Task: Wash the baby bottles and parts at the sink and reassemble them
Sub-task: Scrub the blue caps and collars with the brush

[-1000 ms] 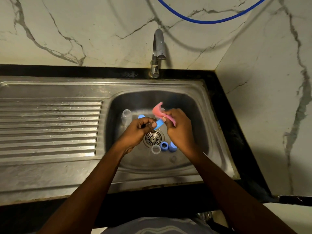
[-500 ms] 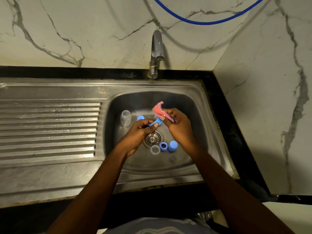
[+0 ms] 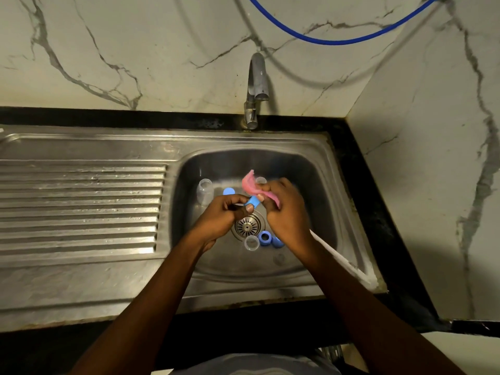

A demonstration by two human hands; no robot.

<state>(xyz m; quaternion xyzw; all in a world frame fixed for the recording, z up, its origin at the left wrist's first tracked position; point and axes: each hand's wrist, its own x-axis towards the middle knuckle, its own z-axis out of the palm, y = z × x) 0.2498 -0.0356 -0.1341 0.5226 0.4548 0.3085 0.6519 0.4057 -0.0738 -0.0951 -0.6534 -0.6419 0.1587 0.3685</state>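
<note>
Left hand (image 3: 220, 213) pinching blue part (image 3: 253, 203), right hand (image 3: 288, 212) gripping pink cloth (image 3: 250, 184), over sink (image 3: 328, 190)

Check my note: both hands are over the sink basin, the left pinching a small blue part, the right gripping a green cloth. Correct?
Not quite. The head view shows that the cloth gripped by the right hand is pink, not green. The rest stands: both hands are over the sink basin, and the left hand pinches a small blue part.
</note>
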